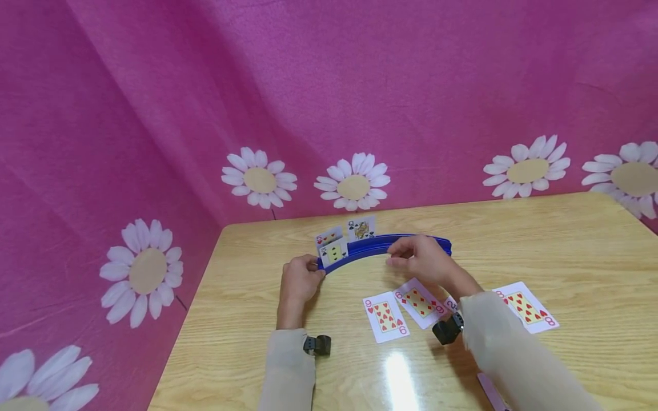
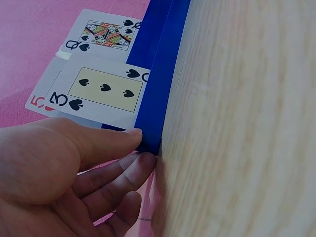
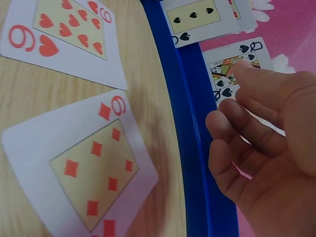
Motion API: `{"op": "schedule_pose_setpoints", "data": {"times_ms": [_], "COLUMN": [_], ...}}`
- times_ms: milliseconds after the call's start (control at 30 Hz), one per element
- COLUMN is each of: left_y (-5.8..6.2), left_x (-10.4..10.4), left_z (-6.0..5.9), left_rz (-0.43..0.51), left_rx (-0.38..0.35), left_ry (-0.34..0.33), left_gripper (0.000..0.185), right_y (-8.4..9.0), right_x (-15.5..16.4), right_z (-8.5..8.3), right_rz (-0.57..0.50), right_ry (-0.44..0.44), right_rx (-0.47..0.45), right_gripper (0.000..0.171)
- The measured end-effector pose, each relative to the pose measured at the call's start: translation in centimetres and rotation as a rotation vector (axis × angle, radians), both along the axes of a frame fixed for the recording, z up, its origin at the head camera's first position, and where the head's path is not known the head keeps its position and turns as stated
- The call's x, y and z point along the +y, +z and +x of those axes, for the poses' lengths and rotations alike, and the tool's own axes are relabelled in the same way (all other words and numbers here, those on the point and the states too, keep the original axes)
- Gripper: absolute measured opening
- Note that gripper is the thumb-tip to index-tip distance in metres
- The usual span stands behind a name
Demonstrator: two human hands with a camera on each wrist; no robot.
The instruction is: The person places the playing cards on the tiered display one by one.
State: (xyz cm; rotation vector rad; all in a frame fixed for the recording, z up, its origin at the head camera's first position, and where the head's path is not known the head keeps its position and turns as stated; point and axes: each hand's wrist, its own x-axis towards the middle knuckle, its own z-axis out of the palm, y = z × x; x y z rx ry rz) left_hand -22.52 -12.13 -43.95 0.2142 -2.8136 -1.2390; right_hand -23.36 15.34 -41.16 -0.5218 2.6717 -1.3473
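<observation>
Seemingly three cards [image 1: 334, 253] in rack [image 1: 367, 249]

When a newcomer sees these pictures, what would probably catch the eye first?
Probably the pink backdrop with its big white daisies, behind and left of the wooden table. Next may come the curved blue card holder on the table, its left end pinched by the left hand, with the queen of spades standing in it. The nine of hearts, face up in front of it, may also stand out.
</observation>
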Motion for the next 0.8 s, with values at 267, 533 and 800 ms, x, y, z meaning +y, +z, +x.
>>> {"op": "schedule_pose_setpoints", "data": {"times_ms": [267,533,800], "left_y": [0.0,-0.1,-0.3], "left_x": [-0.1,0.0,0.1], "left_z": [-0.1,-0.1,-0.3], "left_rz": [0.004,0.006,0.01], "left_rx": [0.004,-0.001,-0.015], "left_ry": [-0.003,-0.001,0.012], "left_gripper": [0.027,0.028,0.028], "right_y": [-0.5,-1.2,-1.7], "right_x": [0.0,-0.1,-0.3], "right_z": [0.9,1.6,1.9], "right_rz": [0.028,0.038,0.083], "right_ry": [0.024,0.061,0.122], "right_rx": [-0.037,-0.088,-0.015], "right_gripper": [0.023,0.021,0.015]}}
